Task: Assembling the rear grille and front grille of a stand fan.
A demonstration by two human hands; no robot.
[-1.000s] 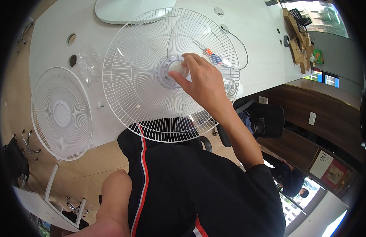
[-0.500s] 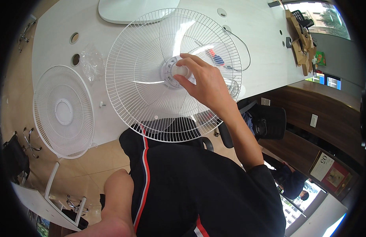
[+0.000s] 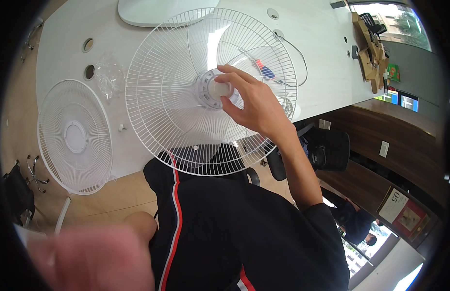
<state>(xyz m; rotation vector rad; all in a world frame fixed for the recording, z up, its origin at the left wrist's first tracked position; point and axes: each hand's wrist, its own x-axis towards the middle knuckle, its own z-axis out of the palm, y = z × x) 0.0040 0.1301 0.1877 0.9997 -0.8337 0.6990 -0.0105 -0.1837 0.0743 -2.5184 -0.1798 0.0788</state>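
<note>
A round white wire fan guard (image 3: 152, 127) stands tilted in front of me at the table edge, with pale see-through fan blades (image 3: 214, 46) inside it. At its middle is a round white cap (image 3: 218, 89) on the hub. The thumb and fingers of my right hand (image 3: 259, 107) curve round this cap and grip its edge. My left hand (image 3: 103, 254) is a blur at the lower left, close to the camera, so its fingers cannot be made out. A second white fan guard (image 3: 93, 140) lies flat on the table's left side.
On the white table (image 3: 327, 63) are a crumpled clear plastic bag (image 3: 110, 75), a small white screw-like part (image 3: 122, 128), a white base (image 3: 159, 14) and a screwdriver (image 3: 265, 69) with a red and blue handle. Flattened cardboard (image 3: 368, 60) lies far right; a black chair (image 3: 334, 150) stands at right.
My left hand has come up into view at the lower left and blurs. My right hand stays at the cap, turned slightly. The blades sit at a somewhat different angle.
</note>
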